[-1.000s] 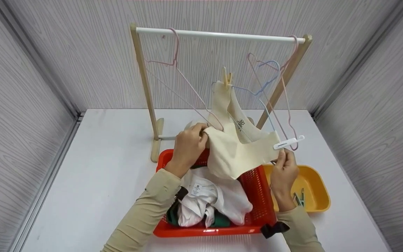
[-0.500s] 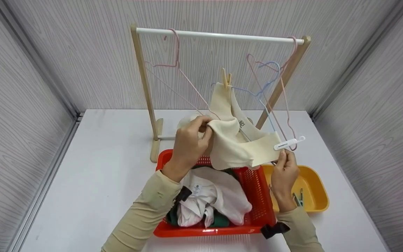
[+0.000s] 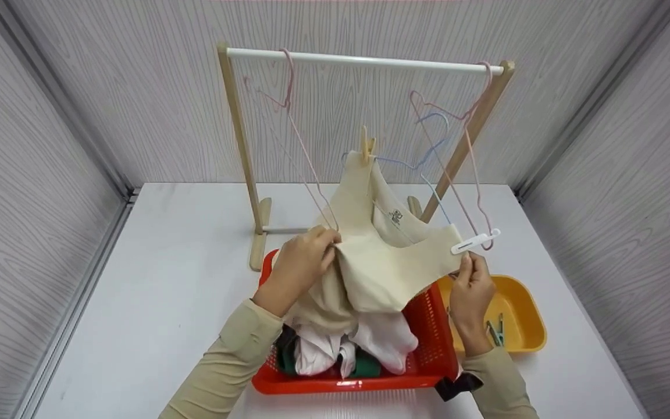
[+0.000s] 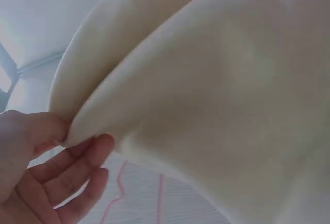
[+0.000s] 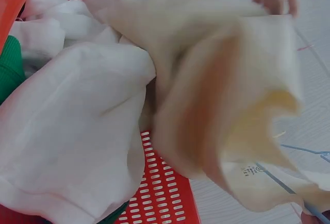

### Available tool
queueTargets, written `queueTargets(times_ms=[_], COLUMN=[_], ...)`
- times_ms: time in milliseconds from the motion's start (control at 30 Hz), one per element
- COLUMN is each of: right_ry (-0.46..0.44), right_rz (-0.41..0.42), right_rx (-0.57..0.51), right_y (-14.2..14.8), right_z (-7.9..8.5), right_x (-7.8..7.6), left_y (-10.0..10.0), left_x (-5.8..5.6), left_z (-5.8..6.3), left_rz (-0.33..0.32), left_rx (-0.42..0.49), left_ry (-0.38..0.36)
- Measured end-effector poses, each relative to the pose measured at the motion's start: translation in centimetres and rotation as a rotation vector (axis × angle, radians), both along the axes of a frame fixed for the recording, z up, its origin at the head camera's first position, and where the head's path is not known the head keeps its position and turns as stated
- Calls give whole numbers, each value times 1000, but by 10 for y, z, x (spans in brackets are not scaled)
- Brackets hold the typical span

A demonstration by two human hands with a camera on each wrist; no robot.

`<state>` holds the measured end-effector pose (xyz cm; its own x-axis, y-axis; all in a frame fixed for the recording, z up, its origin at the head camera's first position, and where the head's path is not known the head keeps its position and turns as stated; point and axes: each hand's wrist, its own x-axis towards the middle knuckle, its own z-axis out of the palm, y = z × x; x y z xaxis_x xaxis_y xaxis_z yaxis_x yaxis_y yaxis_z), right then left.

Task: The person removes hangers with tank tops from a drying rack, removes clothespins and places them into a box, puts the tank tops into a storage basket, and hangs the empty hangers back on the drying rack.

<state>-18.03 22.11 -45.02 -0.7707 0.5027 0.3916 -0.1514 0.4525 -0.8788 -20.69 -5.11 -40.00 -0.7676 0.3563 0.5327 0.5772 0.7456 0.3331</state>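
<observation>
A cream sleeveless top (image 3: 390, 270) hangs on a blue wire hanger (image 3: 396, 161). One shoulder is clipped with a yellow clothespin (image 3: 365, 148), the other with a white clothespin (image 3: 474, 242). My left hand (image 3: 305, 259) pinches the top's left side between thumb and index finger; in the left wrist view the other fingers of that hand (image 4: 56, 170) are loosely bent. Just below the white clothespin, my right hand (image 3: 471, 291) grips the shoulder strap; the hanger's end there is largely hidden. The top is blurred in the right wrist view.
A white rail (image 3: 370, 60) on wooden posts carries pink hangers (image 3: 290, 87) at both ends. Under the top stands a red basket (image 3: 346, 385) with white garments (image 3: 387, 343) and green cloth (image 3: 365, 366). To its right, a yellow bin (image 3: 535, 314) holds green clothespins (image 3: 498, 331).
My left hand has moved down and left, drawing the top's side out so it spreads over the basket. The top and blue hanger have dropped slightly. My right hand has barely moved.
</observation>
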Motion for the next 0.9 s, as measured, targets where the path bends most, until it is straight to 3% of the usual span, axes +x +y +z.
queueTargets(times_ms=[100,267,433,567,667,733,900], right_ry=[1,21,41,44,58,68,79], right_rz=[2,-6,-5,16,39,53,84], right_rx=[22,62,64,81,102,104,62], right_y=[1,5,9,13,16,17,20], right_z=[0,0,-1,-4,-5,-6,-3], right_x=[1,2,1,2,4,5,8], left_y=[-3,-2,0,-5,-12,-17,-30], left_x=[1,6,10,7,0,-4,-13], left_z=[-24,-51,-61,-62,-63,-64,-69], left_rz=[-21,-106,-193,-236,-212,-160,64], left_rx=[-156,-222,-260,-191,-58,35,116], left_ry=[-71,-304,-466,-557,-554,-523,-346])
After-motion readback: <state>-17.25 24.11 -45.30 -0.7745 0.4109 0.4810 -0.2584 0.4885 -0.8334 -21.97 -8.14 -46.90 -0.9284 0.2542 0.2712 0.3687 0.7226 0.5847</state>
